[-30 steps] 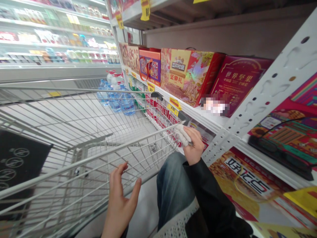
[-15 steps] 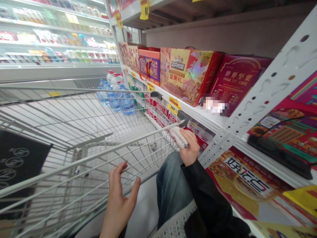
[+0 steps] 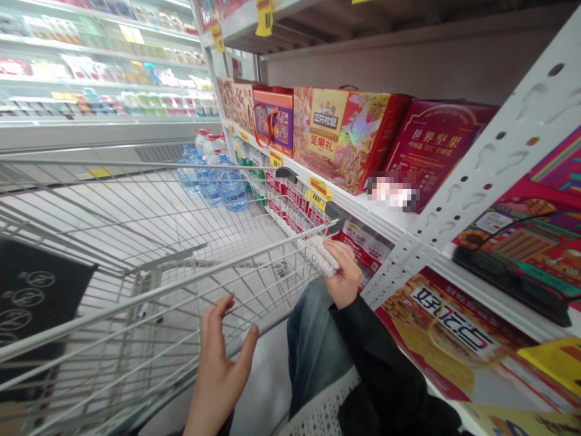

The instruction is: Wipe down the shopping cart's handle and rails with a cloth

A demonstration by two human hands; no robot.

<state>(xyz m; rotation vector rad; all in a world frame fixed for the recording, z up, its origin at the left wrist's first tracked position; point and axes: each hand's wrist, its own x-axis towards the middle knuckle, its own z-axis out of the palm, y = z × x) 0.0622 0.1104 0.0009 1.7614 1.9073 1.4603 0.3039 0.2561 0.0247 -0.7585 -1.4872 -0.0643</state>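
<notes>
A folded whitish cloth (image 3: 323, 257) is in my right hand (image 3: 344, 272), whose fingers press it against the wire side of the shopping cart (image 3: 181, 289), just below the rail near its dark corner piece. My left hand (image 3: 222, 357) holds nothing. Its thumb and fingers are spread in front of the cart's near side, and I cannot tell whether the fingertips touch the wires. The bent knee in jeans (image 3: 308, 339) shows between my two arms.
On the right a white shelf rack (image 3: 431, 224) holds a red nut gift box (image 3: 338, 136), a dark red box (image 3: 438, 151) and other cartons. Large blue water bottles (image 3: 227, 188) stand on the floor beyond the cart. A refrigerated display (image 3: 104, 79) lines the back left.
My right hand has moved slightly left and down along the cart's wires with the cloth. My left hand and the cart have hardly moved.
</notes>
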